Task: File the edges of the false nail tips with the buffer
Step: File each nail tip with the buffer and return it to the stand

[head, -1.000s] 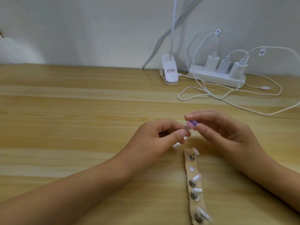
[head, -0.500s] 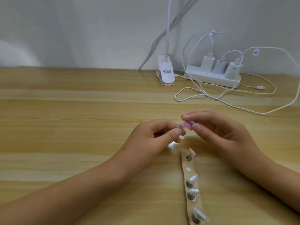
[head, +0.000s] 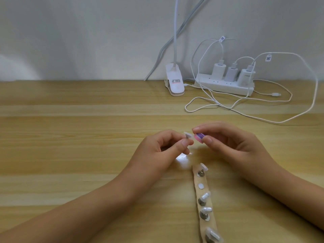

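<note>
Nail tip [head: 188,135], small, clear and curved, is pinched between the thumb and forefinger of your left hand [head: 163,151], just above the pale wood-grain table [head: 70,137]. Your right hand [head: 233,146] pinches a stubby pink-and-purple buffer [head: 199,137] just beside it. Nearer you lies a tan strip [head: 201,191] holding glossy spare tips [head: 205,196] on round metal studs.

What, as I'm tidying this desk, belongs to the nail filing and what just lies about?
In use: nail tip in left hand, buffer in right hand, strip of mounted tips.
Lying about: clip lamp, power strip, chargers, cables.
</note>
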Action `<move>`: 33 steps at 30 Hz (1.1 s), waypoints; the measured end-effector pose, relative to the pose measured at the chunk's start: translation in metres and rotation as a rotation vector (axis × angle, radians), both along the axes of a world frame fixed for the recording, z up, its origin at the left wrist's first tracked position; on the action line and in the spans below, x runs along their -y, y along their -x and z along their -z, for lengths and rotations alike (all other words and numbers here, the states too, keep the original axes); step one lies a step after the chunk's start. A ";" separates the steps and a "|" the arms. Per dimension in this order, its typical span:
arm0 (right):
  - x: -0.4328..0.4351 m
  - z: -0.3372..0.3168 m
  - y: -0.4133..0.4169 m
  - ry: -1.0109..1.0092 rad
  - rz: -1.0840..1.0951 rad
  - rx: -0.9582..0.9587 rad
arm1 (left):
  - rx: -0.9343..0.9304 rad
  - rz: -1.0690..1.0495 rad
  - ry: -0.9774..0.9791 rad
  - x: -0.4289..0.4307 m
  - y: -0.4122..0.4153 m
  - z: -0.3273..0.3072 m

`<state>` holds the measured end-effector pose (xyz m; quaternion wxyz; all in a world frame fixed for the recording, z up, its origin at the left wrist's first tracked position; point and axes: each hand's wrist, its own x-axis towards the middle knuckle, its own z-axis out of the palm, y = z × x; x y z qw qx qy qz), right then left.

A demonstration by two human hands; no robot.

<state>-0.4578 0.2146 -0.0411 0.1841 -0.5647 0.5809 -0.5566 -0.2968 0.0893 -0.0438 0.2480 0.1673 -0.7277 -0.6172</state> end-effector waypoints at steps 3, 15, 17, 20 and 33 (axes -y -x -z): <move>-0.001 -0.001 -0.001 0.041 0.005 0.054 | -0.016 -0.016 -0.029 0.000 0.000 0.000; -0.002 -0.004 -0.002 0.040 0.021 0.169 | -0.046 0.003 -0.105 0.002 -0.001 -0.004; -0.002 -0.005 -0.003 0.027 0.030 0.203 | -0.052 0.002 -0.117 0.002 -0.001 -0.004; -0.003 -0.006 -0.004 0.007 0.053 0.203 | -0.042 -0.003 -0.108 0.002 -0.001 -0.004; -0.005 -0.006 -0.008 0.075 0.031 0.178 | 0.000 0.015 -0.026 -0.001 -0.001 -0.002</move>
